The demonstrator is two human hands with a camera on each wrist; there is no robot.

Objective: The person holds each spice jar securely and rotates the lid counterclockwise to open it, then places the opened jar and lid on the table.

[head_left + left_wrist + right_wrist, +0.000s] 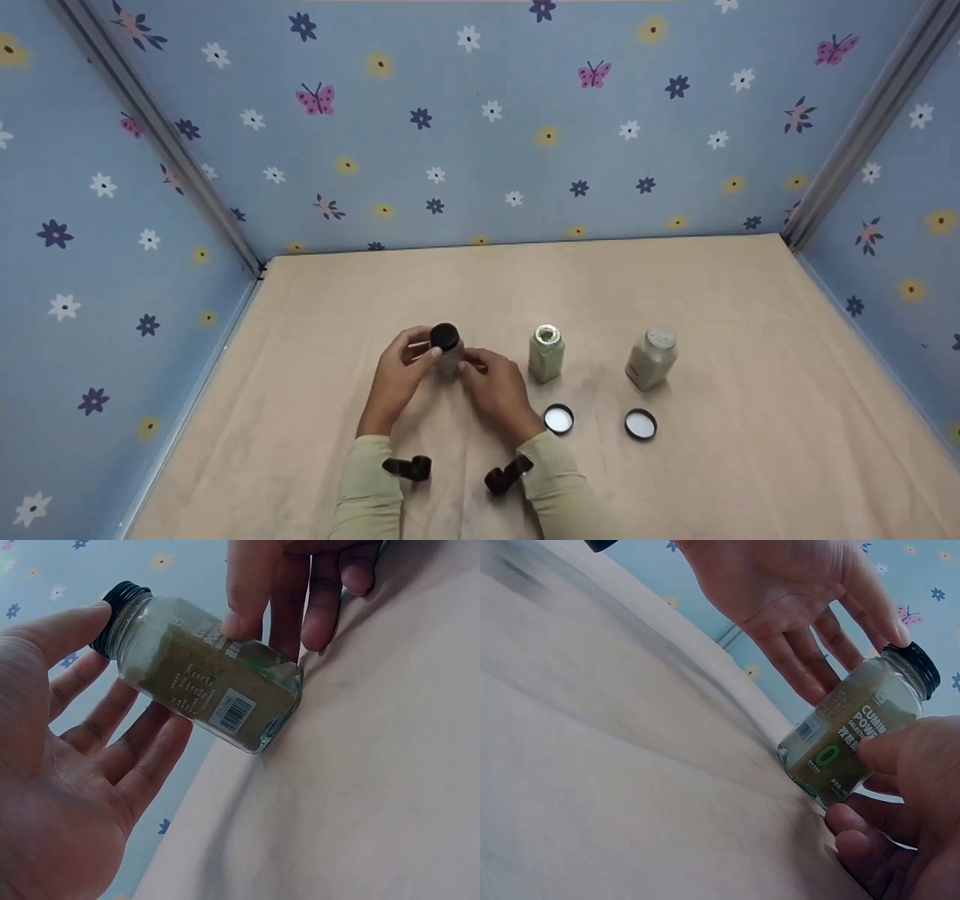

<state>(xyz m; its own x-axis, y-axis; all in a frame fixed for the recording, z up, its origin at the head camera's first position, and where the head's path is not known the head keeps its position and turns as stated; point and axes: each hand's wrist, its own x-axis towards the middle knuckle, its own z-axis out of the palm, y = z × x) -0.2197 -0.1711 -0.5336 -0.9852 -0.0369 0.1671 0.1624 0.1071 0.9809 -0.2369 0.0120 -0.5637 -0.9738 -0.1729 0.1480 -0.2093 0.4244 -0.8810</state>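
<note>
A glass jar of cumin powder [836, 739] with a black lid [444, 336] stands on the cloth between the hands. My left hand [400, 375] holds it near the top, with the thumb against the lid and the fingers round the far side of the glass [202, 667]. Lower down, my right hand [496, 384] grips the jar's side, its thumb [885, 754] on the printed label. Brown powder fills much of the jar. To the right are two lidless jars, one with a shiny torn seal round its mouth [547, 352] and one with a pale perforated top [652, 360].
Two black lids lie with white insides up, one by the right wrist [559, 419] and another farther right [640, 424]. A beige cloth [360, 292] covers the table. Blue flowered panels [480, 90] stand round its back and sides.
</note>
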